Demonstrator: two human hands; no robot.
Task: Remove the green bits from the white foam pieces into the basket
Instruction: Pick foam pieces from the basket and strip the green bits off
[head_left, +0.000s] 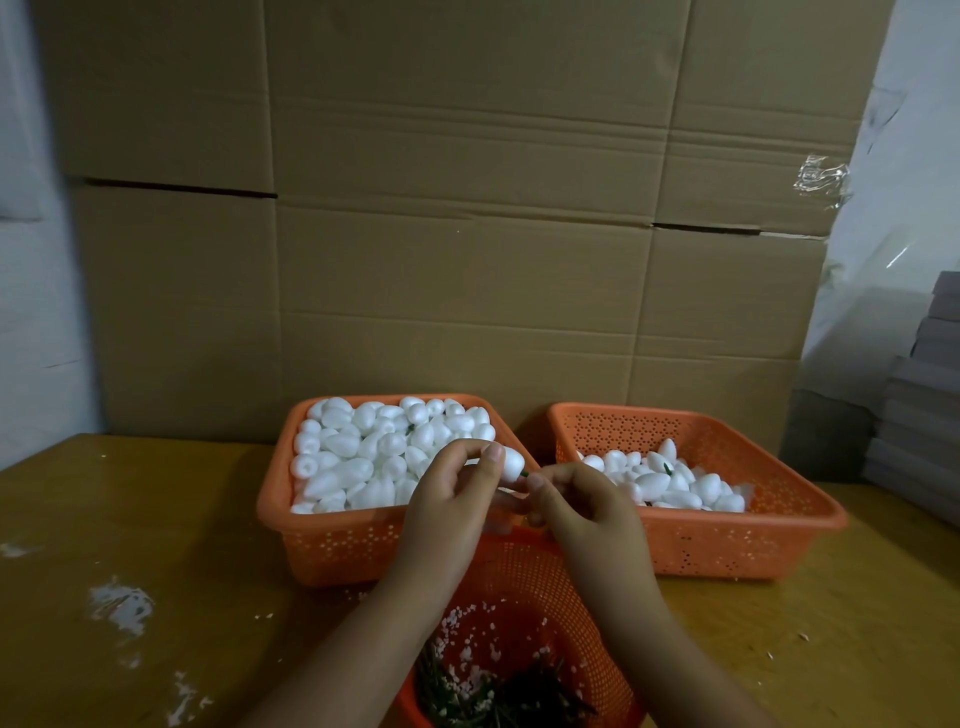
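Green bit (523, 474) is poking out of a white foam piece (511, 461) that the left hand (452, 499) grips with curled fingers, right above the gap between two orange baskets. The right hand (582, 499) is pinching at that green stub with its fingertips. Left basket (332, 540) is heaped with foam pieces, right basket (727, 540) has a smaller pile. Nearer, a round orange basket (524, 577) holds green bits and foam crumbs, all on a yellowish wooden surface (156, 519) backed by cardboard boxes (441, 208).
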